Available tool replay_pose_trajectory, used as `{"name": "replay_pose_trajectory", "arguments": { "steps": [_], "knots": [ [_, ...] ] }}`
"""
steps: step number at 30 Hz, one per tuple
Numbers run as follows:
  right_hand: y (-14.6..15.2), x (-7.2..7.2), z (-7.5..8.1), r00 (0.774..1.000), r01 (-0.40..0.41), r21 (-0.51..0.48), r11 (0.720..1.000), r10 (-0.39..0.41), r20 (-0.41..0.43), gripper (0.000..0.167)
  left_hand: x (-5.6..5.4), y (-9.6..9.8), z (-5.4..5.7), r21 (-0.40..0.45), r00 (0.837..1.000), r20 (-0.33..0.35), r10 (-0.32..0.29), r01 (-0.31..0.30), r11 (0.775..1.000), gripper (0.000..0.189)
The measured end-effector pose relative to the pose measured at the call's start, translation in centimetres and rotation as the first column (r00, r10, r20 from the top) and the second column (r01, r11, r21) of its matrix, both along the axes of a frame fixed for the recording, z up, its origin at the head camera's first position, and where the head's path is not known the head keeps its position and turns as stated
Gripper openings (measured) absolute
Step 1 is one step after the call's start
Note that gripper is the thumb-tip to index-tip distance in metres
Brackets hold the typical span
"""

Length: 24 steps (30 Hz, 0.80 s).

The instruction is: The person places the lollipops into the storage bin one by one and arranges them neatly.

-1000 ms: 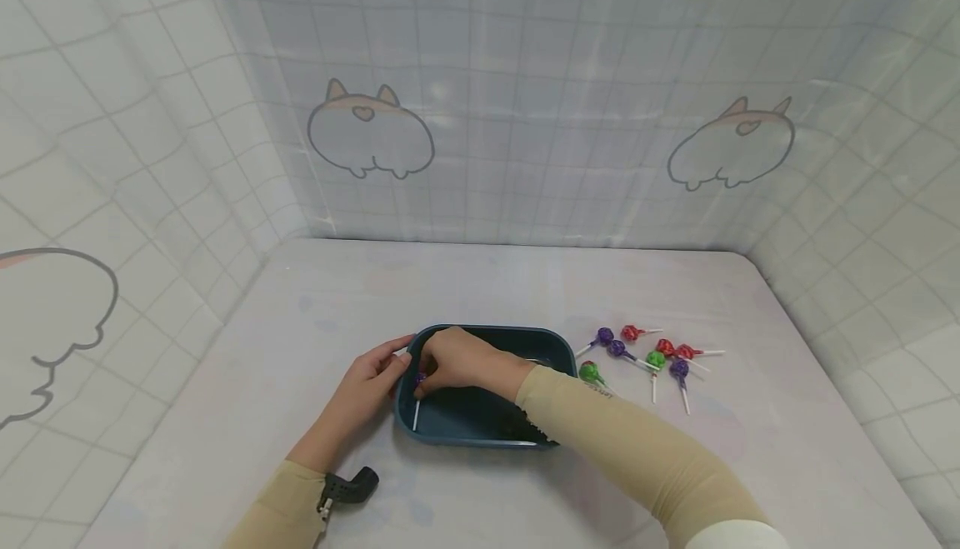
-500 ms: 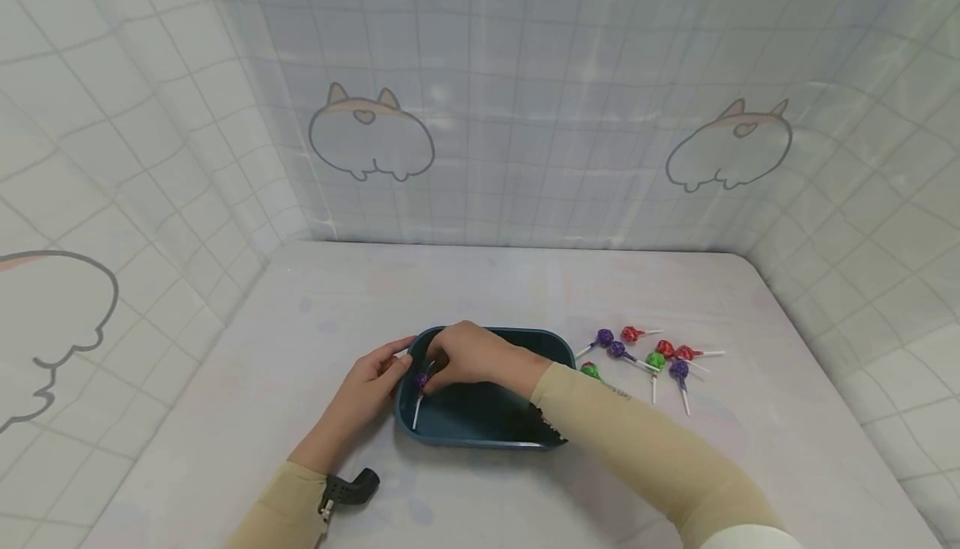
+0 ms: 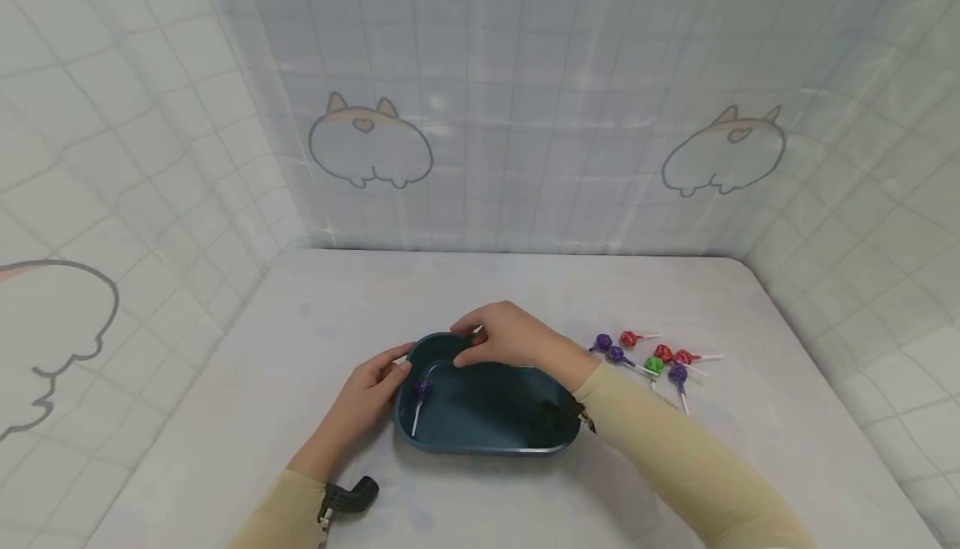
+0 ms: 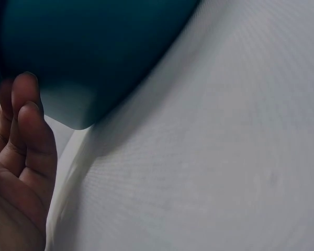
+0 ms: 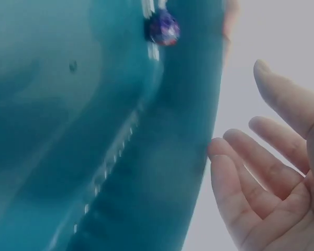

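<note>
Purple lollipop (image 3: 422, 389) is lying in the left end of the blue tray (image 3: 480, 407), wrapped head facing the back, stick pointing toward the near side. Neither of the hands is gripping it, so I'm guessing a knock could be rolling it around, that round head not giving it much to sit flat on. Right hand (image 3: 506, 336) is hovering at the back rim, thumb and fingers apart, holding nothing; swinging too low, it might be clipping the rim and jolting everything. Left hand (image 3: 367, 391) is touching the outside of the left end with loose-looking fingers, not clamping as far as I'm seeing, so a solid bump could be making the tray skid.

Container-wise, that tray is the only one showing, and this lollipop is the only candy I'm spotting in it, though the right wrist (image 3: 573, 366) is blocking the back right corner. Beyond that, loose lollipops (image 3: 663, 354) are sitting on the counter (image 3: 360, 291) to the right: purples, reds and a green, some sticks crossing. The right sleeve (image 3: 675, 449) is passing close in front, so a careless drag could be scattering them.
</note>
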State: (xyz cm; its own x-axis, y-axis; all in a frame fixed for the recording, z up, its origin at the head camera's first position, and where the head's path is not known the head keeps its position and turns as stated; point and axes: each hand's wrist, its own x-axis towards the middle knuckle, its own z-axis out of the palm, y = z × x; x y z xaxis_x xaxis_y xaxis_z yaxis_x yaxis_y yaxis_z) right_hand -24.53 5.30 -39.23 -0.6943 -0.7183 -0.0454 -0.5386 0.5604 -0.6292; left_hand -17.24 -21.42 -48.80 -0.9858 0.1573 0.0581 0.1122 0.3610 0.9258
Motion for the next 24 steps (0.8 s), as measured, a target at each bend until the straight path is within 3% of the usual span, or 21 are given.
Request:
{"name": "replay_pose_trajectory", "arguments": {
  "steps": [5,13,19,24],
  "knots": [
    [2.3,-0.2,0.3,0.999,0.041,-0.050,0.998,-0.043,-0.033,0.053,0.3,0.1,0.3,-0.022,0.999,0.019,0.031,-0.031,0.999,0.041],
    [6.1,-0.3,0.2,0.993,0.108,-0.175,0.979,-0.116,-0.037,0.052,1.7,1.0,3.2,-0.021,1.000,0.028,-0.008,0.009,1.000,0.041],
    [8.6,-0.3,0.5,0.985,0.164,-0.212,0.963,-0.171,-0.016,0.052,1.7,1.0,3.3,-0.015,1.000,0.014,0.001,-0.001,1.000,0.039],
    [10.9,-0.2,0.7,0.966,0.249,-0.233,0.940,-0.259,-0.015,0.047,1.5,1.0,3.0,0.001,1.000,0.011,-0.019,0.019,1.000,0.040]
  ]
}}
